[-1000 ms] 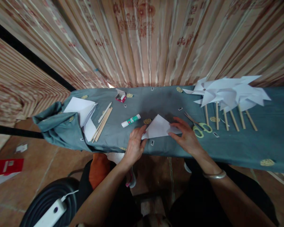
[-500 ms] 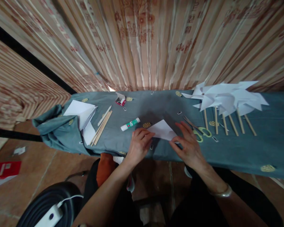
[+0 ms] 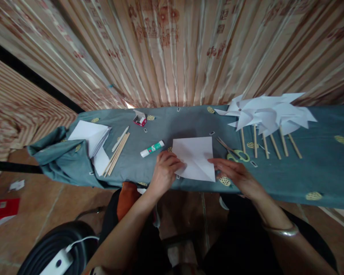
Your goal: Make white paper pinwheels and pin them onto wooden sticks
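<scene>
A white sheet of paper (image 3: 195,154) lies spread out before me, with a faint diagonal crease. My left hand (image 3: 166,170) is closed on its left edge, thumb and fingers together. At the right edge is my right hand (image 3: 232,172), fingertips on the paper and thumb lower down by the lower right corner. A glue stick (image 3: 152,148) with a green label lies just beyond my left hand. Scissors with light green handles (image 3: 238,155) rest on the cloth behind my right hand.
Several white paper pinwheels (image 3: 271,112) on wooden sticks lie at the back right. To the left are loose wooden sticks (image 3: 116,154), a white pen (image 3: 120,139) and folded white paper (image 3: 88,133). A small open red box (image 3: 140,120) sits near the curtain (image 3: 160,68).
The paper was folded into a triangle; now it is opened into a flat square. My right hand has shifted its hold to the square's right edge. The camera view has moved slightly.
</scene>
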